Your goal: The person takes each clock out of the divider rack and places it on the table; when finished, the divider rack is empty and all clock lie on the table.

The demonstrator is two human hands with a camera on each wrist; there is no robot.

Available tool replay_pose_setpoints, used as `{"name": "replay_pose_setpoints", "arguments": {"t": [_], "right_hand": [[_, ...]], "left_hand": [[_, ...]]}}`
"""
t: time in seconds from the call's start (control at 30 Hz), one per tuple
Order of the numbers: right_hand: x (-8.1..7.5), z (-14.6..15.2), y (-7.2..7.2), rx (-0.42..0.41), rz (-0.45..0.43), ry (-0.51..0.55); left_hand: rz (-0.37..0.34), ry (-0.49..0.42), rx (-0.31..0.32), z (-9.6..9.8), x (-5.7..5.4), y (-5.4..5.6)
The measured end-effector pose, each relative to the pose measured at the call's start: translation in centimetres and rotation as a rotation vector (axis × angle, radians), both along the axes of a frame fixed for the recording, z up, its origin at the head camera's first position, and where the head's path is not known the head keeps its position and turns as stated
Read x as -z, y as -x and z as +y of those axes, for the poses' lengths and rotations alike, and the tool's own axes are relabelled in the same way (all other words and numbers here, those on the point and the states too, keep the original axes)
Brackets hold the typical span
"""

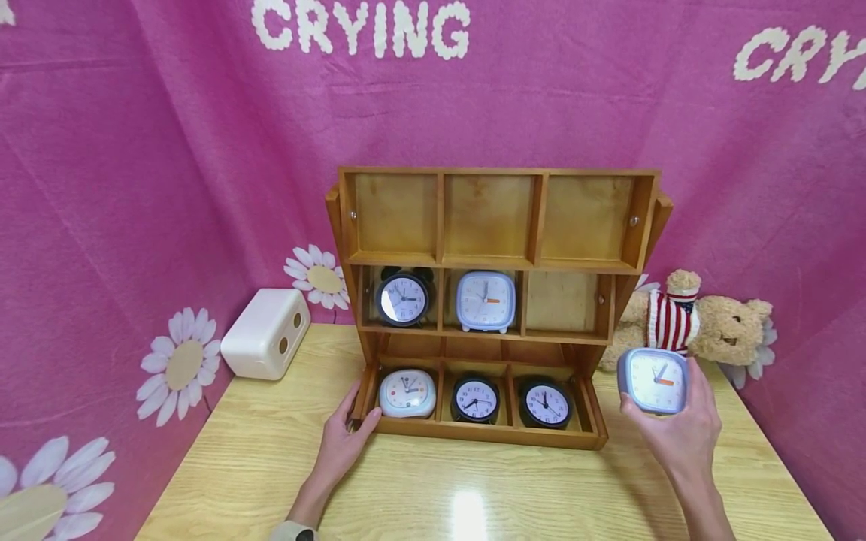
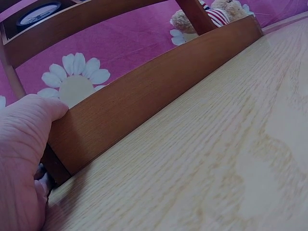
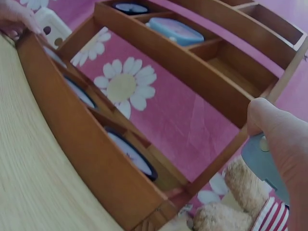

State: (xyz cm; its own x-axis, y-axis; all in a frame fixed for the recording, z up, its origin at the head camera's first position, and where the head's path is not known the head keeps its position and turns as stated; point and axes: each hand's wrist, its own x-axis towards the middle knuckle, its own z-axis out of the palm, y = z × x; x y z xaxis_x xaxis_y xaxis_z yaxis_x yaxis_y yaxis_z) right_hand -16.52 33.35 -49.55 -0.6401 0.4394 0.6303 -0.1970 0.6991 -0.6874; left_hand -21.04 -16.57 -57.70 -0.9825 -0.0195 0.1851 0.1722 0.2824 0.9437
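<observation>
My right hand (image 1: 683, 428) grips a square blue-rimmed alarm clock (image 1: 655, 380), held up to the right of a wooden display shelf (image 1: 494, 434) with its dial facing me. In the right wrist view, the clock's grey-blue body (image 3: 265, 161) shows beneath the thumb. At the shelf's lower left corner, my left hand (image 1: 343, 439) holds the frame, thumb on the front board and fingers along the side. Beside that thumb, a white oval clock (image 1: 408, 393) sits in the bottom left compartment. Two black round clocks, a middle one (image 1: 476, 399) and a right one (image 1: 545, 403), share that row.
The middle row holds a black twin-bell clock (image 1: 402, 299) and another blue-rimmed clock (image 1: 485, 301); its right compartment (image 1: 561, 303) shows bare wood. A teddy bear (image 1: 724, 327) lies behind my right hand. A white box with two holes (image 1: 260, 334) stands at left on the table (image 1: 433, 488).
</observation>
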Motion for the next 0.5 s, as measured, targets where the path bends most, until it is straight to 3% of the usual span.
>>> {"name": "replay_pose_setpoints", "arguments": {"t": [0.2,0.5], "right_hand": [[1.4,1.1,0.6,0.018,-0.047,-0.014],[4.7,2.9,1.3,-0.010,-0.298,0.023]], "left_hand": [[-0.001,-0.011,0.004,0.0,0.1,0.1],[-0.005,-0.016,0.003,0.0,0.2,0.1]]}}
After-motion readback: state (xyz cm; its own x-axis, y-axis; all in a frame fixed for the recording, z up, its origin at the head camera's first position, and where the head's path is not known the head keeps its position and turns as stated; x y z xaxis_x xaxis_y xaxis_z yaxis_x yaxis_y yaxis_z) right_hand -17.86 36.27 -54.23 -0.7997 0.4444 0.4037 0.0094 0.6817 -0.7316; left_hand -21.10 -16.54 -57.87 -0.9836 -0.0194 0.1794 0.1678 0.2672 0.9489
